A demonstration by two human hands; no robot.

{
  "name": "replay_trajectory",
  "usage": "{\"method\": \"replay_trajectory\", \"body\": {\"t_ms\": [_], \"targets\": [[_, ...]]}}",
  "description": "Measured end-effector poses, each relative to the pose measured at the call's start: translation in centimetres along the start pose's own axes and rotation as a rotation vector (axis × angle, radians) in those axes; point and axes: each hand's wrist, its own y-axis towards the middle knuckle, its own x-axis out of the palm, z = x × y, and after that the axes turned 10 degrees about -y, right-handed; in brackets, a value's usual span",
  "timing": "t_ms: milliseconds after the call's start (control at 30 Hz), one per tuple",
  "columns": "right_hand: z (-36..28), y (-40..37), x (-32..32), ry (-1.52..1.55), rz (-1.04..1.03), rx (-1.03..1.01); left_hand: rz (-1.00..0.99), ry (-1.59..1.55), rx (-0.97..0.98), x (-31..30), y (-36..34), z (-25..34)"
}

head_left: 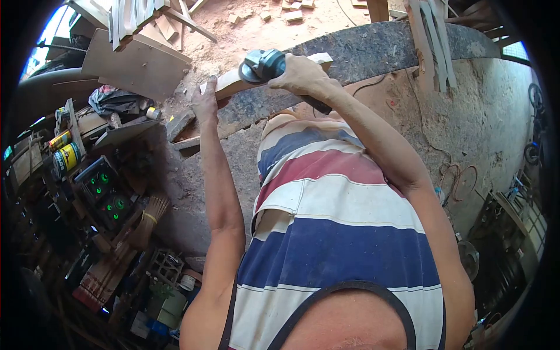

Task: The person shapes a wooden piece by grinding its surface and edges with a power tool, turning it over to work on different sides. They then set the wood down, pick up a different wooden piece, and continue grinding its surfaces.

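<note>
A pale, slightly curved piece of wood (228,85) lies at a slant along the dark, scuffed bench plank (373,46). Its left end is gripped by my left hand (205,100), fingers wrapped round it. My right hand (303,76) is closed round the body of an angle grinder (263,65). The grinder's round disc end sits over the middle of the wood and overlaps it in this view. The far right end of the wood shows just beyond my right hand.
Pale wooden slats (431,46) lean over the plank at the right. Wood offcuts (294,13) lie scattered on the dusty ground ahead. A brown board (137,65) stands at upper left. Yellow-labelled cans (67,156) and a speaker with green lights (105,181) crowd the left. A cord (420,111) trails at right.
</note>
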Motion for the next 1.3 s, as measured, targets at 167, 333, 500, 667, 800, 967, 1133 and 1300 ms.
{"method": "replay_trajectory", "body": {"t_ms": [167, 333, 500, 667, 800, 967, 1133, 1300], "targets": [[4.3, -0.6, -1.4, -0.055, -0.143, 0.221, -0.009, -0.003, -0.012, -0.9, 0.6, -1.4], [8.3, -2.0, -0.2, -0.039, 0.047, 0.242, -0.038, 0.001, -0.018, -1.2, 0.6, -1.5], [9.7, -2.6, -1.8, -0.153, -0.022, 0.294, -0.065, -0.003, -0.013, -1.1, 0.1, -0.8], [12.3, -2.4, -2.3, -0.239, 0.08, 0.324, -0.072, 0.01, -0.043, -0.8, -0.5, -0.3], [15.5, -1.9, -2.4, -0.237, 0.215, 0.428, -0.09, 0.077, -0.371, -3.4, 3.0, -4.6], [21.2, -4.6, -1.9, -0.048, 0.411, 0.526, 0.026, 0.09, -0.732, -4.5, 4.2, -9.4], [24.7, -8.1, -0.7, 0.231, 0.414, 0.596, 0.062, 0.046, -0.843, -5.1, 5.3, -11.8], [27.0, -9.8, 0.8, 0.253, 0.36, 0.651, 0.025, 0.069, -0.788, -4.7, 5.0, -10.8]]}}
